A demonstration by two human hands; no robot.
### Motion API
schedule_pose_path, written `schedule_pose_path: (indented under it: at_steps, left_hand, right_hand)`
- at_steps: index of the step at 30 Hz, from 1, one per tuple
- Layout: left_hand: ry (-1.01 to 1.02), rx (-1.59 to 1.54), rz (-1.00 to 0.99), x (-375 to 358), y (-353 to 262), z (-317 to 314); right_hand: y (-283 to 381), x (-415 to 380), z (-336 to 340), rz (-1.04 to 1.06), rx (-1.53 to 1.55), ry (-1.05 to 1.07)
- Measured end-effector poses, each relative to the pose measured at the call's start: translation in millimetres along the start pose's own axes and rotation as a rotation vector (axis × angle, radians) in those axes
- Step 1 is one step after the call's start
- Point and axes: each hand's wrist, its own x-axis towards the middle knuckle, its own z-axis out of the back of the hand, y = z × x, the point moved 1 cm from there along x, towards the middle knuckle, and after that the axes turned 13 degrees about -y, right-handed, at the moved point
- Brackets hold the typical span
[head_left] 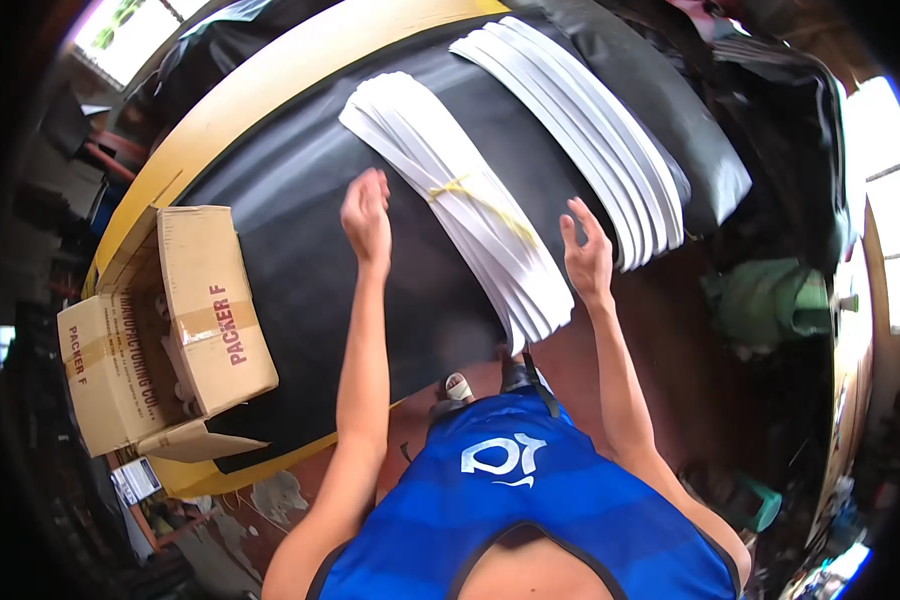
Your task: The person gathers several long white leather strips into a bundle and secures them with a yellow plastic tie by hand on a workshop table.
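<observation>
Blue sleeveless shirt [590, 480] with a white printed mark fills the bottom, worn by the person whose bare arms reach forward over a surface [300, 240] covered in smooth, faintly shiny black sheeting. Below its near edge, a foot in a pale sandal [457, 387] shows on the reddish floor. The left hand [367, 222] hovers to the left of a bundle of white strips [475, 235], fingers nearly together and gently curved, holding nothing. The right hand [588, 255], also bare of any object, is on the bundle's other side, thumb apart and fingers slightly parted. Long, thin and flat-looking, the strips lie slantwise from mid-surface to the near edge; a thin yellow tie [450, 187] crosses their middle, probably to keep them together. At the surface's left end is an open brown cardboard box [220, 300] printed "PACKER F", flaps folded out. Towards the right end, a second stack of white strips [580, 130] is fanned in even ridges, seemingly laid lengthwise to stay straight. Beyond it sits bulky, creased black material [660, 110]; bright windows [895, 220] flank the cluttered room.
</observation>
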Motion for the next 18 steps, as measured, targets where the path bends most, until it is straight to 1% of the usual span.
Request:
schedule_pose_path:
  at_steps: [2,3,5,6,8,9,10,11,12,14,15,16,18]
  left_hand:
    - [0.063,-0.035,0.217,-72,16,24]
    - [0.084,-0.044,0.311,-104,34,31]
    - [0.154,-0.029,0.467,-161,55,34]
    - [0.239,0.046,0.490,-181,63,34]
    - [0.337,0.118,0.484,-213,68,28]
    - [0.385,0.174,0.435,-224,73,24]
    - [0.428,0.229,0.380,-233,79,21]
    - [0.468,0.199,0.438,-239,82,19]
    - [0.483,0.171,0.468,-243,89,16]
    - [0.453,0.208,0.411,-249,89,14]
    - [0.437,0.212,0.398,-252,89,13]
    - [0.420,0.213,0.382,-254,93,11]
    - [0.376,0.228,0.337,-255,107,9]
  right_hand:
    - [-13,-47,17,0.099,-0.146,-0.138]
    - [-20,-69,19,0.199,-0.165,-0.107]
    - [-15,-111,18,0.208,-0.182,-0.009]
    - [-15,-127,15,0.202,-0.196,-0.002]
    - [-21,-148,10,0.115,-0.183,0.062]
    - [-24,-152,13,0.114,-0.181,0.049]
    - [-24,-153,15,0.088,-0.145,0.083]
    - [-26,-155,17,0.062,-0.107,0.121]
    - [-32,-156,17,0.063,-0.101,0.114]
    - [-41,-151,23,0.188,-0.160,0.067]
    - [-47,-150,26,0.213,-0.262,0.078]
    - [-54,-150,24,0.213,-0.187,0.097]
    - [-46,-147,35,0.037,-0.079,0.238]
